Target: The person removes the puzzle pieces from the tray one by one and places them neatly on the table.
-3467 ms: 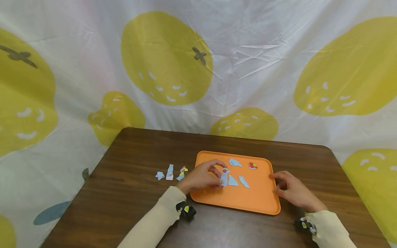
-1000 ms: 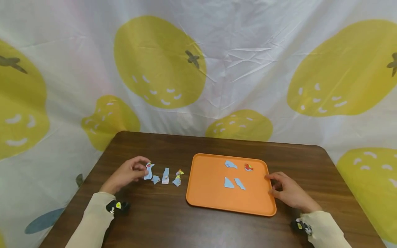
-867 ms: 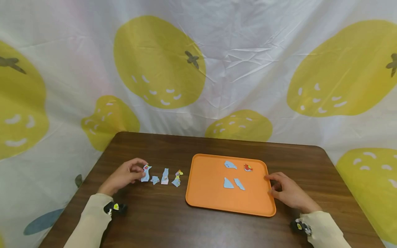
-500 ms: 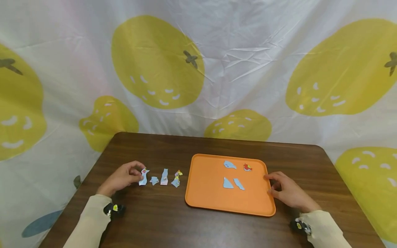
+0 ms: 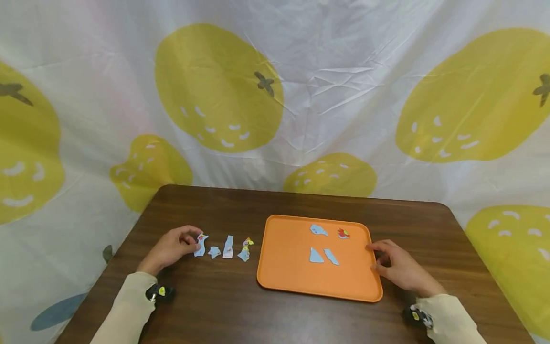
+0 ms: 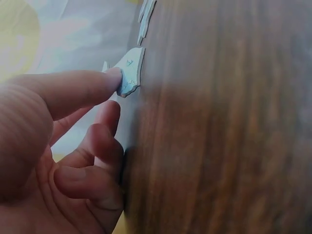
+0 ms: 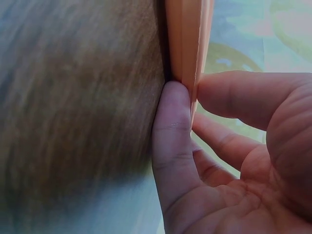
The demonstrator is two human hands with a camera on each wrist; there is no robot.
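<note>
At the left of the table, my left hand (image 5: 169,247) pinches a light blue puzzle piece (image 5: 200,245) with a red spot near its top. In the left wrist view the thumb lies against the puzzle piece (image 6: 129,73), which is at the tabletop. To its right lie a small star-like piece (image 5: 214,252), a tall blue piece (image 5: 228,247) with a pink end and a yellow-and-blue piece (image 5: 246,250). My right hand (image 5: 404,268) grips the right edge of the orange tray (image 5: 288,277); in the right wrist view, thumb and finger hold the tray's rim (image 7: 187,44).
On the tray are a blue piece (image 5: 318,230), a red bird-like piece (image 5: 343,233), a triangular piece (image 5: 316,255) and a narrow strip (image 5: 331,256). The dark wooden table (image 5: 206,306) meets a lemon-patterned curtain (image 5: 335,110) behind.
My left hand carried the red-spotted piece off the tray leftward to the row's left end, then shifted it slightly toward me. The right hand has stayed at the tray's edge.
</note>
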